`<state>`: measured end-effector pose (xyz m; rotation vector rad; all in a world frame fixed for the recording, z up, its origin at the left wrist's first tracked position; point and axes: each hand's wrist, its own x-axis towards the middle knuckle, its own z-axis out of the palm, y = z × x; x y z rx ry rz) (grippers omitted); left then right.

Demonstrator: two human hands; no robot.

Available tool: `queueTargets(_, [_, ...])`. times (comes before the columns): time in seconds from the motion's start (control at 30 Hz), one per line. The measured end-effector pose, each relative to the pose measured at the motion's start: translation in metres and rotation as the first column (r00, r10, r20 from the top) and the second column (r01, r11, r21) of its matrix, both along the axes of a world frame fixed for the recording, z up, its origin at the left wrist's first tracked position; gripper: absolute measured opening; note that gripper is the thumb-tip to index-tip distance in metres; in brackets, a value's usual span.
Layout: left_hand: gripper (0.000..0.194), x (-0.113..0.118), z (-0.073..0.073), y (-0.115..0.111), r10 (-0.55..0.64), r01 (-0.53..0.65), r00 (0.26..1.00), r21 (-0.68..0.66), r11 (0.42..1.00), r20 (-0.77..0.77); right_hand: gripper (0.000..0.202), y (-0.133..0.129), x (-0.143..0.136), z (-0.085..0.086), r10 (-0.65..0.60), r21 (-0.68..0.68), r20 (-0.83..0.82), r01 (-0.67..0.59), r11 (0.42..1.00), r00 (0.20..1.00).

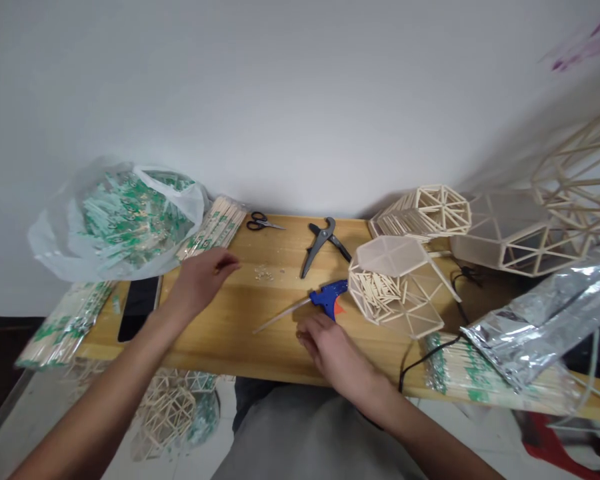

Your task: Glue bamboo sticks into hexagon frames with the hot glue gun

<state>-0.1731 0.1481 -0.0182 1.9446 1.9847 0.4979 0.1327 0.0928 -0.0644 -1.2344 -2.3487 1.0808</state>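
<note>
My left hand (205,277) is over the left part of the wooden table, its thumb and fingers closed in a pinch. Anything between those fingertips is too small to make out. A little pile of wood bits (265,273) lies just right of it. My right hand (333,347) is near the front edge with its fingers curled together; what they hold, if anything, is hidden. Just beyond that hand lies a blue glue gun (325,297) with an orange trigger. A long translucent glue stick (283,315) sticks out from its back toward the left.
Black scissors (258,222) and grey cutting pliers (321,245) lie toward the wall. Stick-frame lanterns (443,210) and a box of short sticks (380,291) stand right, near foil (545,320). A plastic bag (120,223), packed chopsticks (67,323) and a phone (140,308) are left.
</note>
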Motion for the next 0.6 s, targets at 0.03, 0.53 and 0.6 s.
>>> queueTargets(0.03, [0.018, 0.007, -0.011, -0.001, -0.032, 0.032, 0.999, -0.016, 0.999, 0.028, 0.025, -0.003, -0.001, 0.0, 0.03, -0.001, 0.052, -0.03, 1.0, 0.998])
queueTargets(0.53, [0.024, 0.021, -0.068, 0.005, -0.129, 0.131, 0.99, -0.033, 0.991, 0.059, 0.032, -0.01, -0.007, -0.008, 0.128, 0.017, 0.151, -0.132, 0.991, 0.98])
queueTargets(0.6, [0.021, 0.023, -0.067, 0.008, -0.141, 0.143, 0.989, -0.047, 0.989, 0.038, 0.025, -0.009, -0.01, -0.006, 0.147, 0.016, 0.174, -0.152, 0.988, 0.974])
